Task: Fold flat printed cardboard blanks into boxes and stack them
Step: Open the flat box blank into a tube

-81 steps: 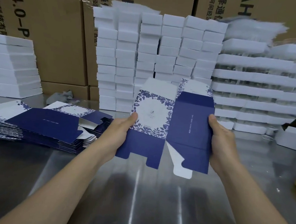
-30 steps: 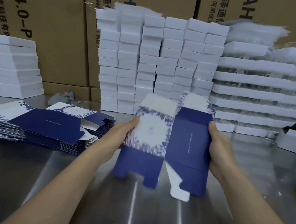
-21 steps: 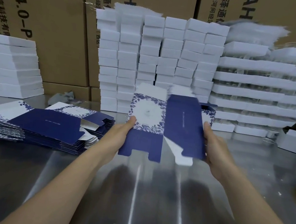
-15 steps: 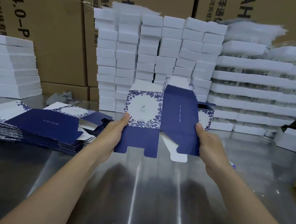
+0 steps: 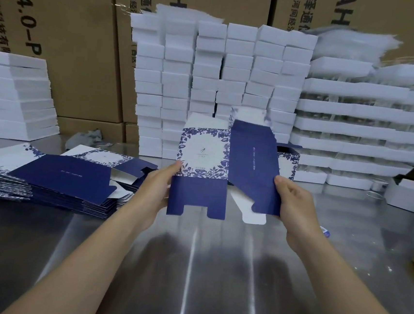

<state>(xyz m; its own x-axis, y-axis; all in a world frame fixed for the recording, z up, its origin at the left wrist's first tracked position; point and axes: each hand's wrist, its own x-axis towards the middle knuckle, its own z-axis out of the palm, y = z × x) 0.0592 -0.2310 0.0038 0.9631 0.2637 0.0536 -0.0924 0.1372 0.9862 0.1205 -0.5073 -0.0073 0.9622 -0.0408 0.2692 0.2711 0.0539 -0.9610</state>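
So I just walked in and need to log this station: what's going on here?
A person is folding a printed cardboard blank into a box. The left hand grips its flowered panel's edge and the right hand grips the navy panel's edge, holding it upright above the steel table. It is partly opened, with the bottom flaps hanging loose, not yet tucked. A pile of flat blanks waits on the left, and stacks of white boxes stand behind.

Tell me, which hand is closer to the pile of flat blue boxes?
Left. The left hand sits just right of the pile, gripping the left edge of the held blank. The right hand grips the blank's other edge, farther from the pile.
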